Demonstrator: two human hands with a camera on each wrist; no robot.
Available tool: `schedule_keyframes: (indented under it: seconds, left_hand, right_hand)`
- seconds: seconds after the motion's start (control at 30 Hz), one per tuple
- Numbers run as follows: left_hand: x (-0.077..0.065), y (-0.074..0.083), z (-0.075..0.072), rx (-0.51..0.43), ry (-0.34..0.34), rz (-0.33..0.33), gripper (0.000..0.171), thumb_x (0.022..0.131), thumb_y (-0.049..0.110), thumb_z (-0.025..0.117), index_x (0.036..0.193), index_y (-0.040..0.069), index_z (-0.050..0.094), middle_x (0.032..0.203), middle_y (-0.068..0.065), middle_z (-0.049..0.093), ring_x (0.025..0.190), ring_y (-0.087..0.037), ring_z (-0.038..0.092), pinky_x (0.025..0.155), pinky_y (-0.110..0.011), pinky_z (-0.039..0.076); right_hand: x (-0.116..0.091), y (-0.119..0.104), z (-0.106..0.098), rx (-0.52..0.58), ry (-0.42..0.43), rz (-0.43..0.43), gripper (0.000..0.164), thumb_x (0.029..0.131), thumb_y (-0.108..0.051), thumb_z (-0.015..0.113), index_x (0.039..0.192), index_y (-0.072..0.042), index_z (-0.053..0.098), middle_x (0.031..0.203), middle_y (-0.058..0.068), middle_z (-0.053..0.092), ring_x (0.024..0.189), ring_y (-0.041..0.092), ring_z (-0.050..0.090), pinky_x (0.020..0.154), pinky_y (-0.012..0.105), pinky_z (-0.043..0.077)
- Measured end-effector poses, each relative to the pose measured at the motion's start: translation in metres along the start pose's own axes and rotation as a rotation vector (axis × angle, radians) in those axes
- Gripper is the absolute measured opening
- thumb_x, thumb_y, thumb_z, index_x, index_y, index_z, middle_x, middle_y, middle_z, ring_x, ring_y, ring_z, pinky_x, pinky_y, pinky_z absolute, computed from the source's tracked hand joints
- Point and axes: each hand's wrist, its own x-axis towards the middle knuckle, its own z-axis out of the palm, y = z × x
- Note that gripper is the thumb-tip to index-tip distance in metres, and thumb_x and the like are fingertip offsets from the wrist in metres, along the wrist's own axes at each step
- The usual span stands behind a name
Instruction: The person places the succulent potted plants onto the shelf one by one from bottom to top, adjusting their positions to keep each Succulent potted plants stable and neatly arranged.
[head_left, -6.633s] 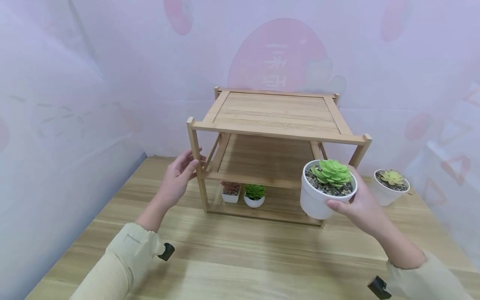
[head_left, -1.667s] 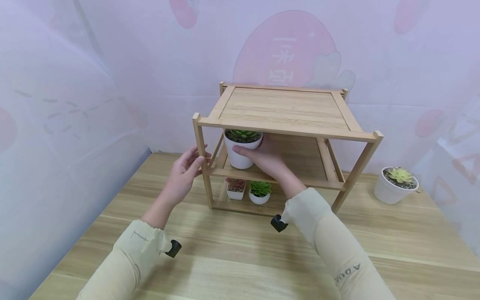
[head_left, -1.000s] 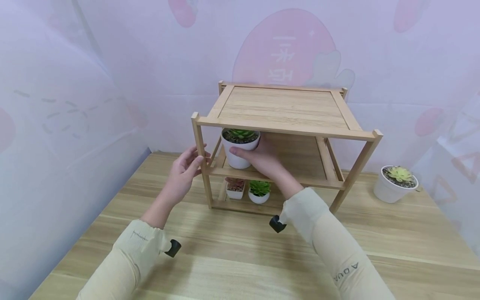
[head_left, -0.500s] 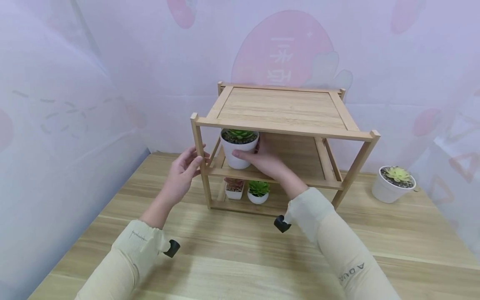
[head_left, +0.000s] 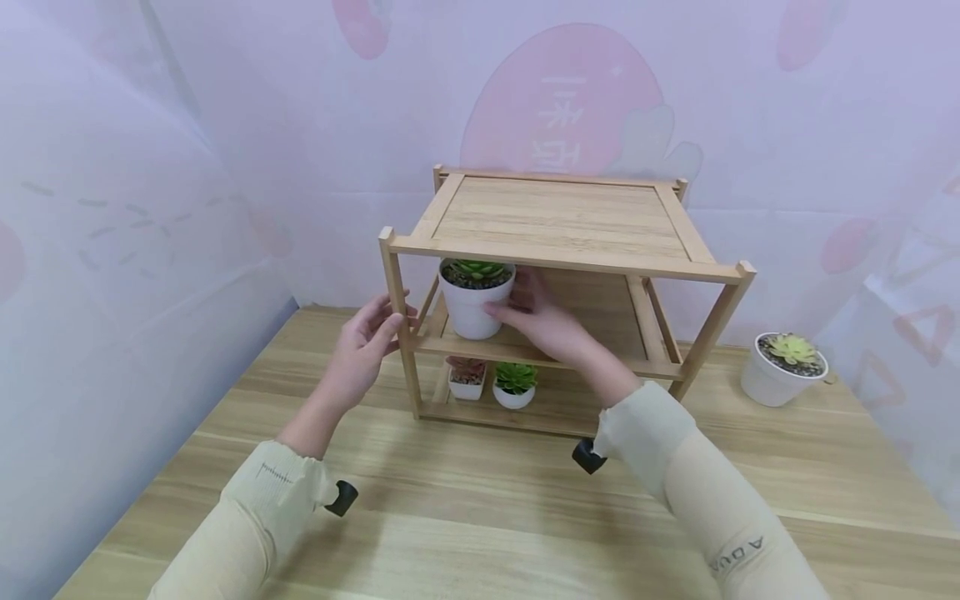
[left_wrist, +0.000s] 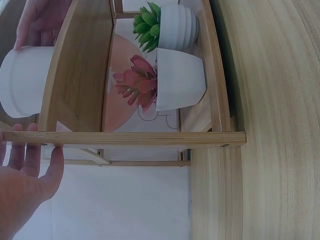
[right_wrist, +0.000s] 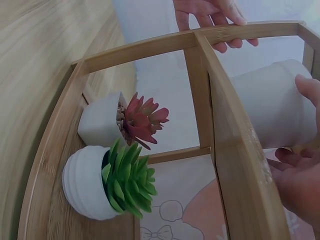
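A white pot with a green succulent (head_left: 474, 304) stands upright at the left end of the middle shelf of a wooden rack (head_left: 570, 218). At its right side is my right hand (head_left: 551, 321); the thumb touches the pot, and the fairly straight fingers are partly hidden behind it. In the right wrist view the thumb lies on the white pot (right_wrist: 272, 102) and the fingers spread beside it. My left hand (head_left: 362, 350) holds the rack's front left post, thumb on one side and fingers round the other, as the left wrist view also shows of that hand (left_wrist: 25, 185).
Below, on the bottom shelf, stand a square white pot with a red succulent (head_left: 467, 380) and a round white pot with a green one (head_left: 514, 385). Another white pot with a yellowish succulent (head_left: 782, 371) sits on the table right of the rack.
The right hand carried the potted green succulent from the rack's right side onto the middle shelf. Within the last half second that hand has slid right, loosening from the pot. Left hand stays on the post.
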Motion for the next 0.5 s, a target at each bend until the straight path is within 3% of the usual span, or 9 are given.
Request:
schedule_keyframes:
  seconds: [0.27, 0.5]
  left_hand:
    - [0.0, 0.0, 0.0, 0.003, 0.002, 0.01, 0.044, 0.112, 0.014, 0.041, 0.154, -0.002, 0.038, 0.135, -0.031, 0.05, 0.125, -0.039, 0.054, 0.107, -0.048, 0.05]
    - [-0.001, -0.001, 0.0, 0.012, -0.008, 0.015, 0.045, 0.112, 0.015, 0.041, 0.154, -0.001, 0.039, 0.136, -0.032, 0.049, 0.127, -0.04, 0.052, 0.109, -0.053, 0.047]
  right_hand:
    - [-0.016, 0.0, -0.011, 0.015, 0.003, -0.011, 0.079, 0.102, -0.035, 0.066, 0.163, -0.018, 0.018, 0.164, 0.008, 0.031, 0.147, 0.027, 0.038, 0.119, 0.044, 0.036]
    - [-0.031, -0.001, -0.019, 0.013, 0.009, -0.088, 0.069, 0.104, -0.027, 0.063, 0.162, -0.018, 0.025, 0.164, 0.006, 0.032, 0.144, 0.03, 0.041, 0.117, 0.047, 0.039]
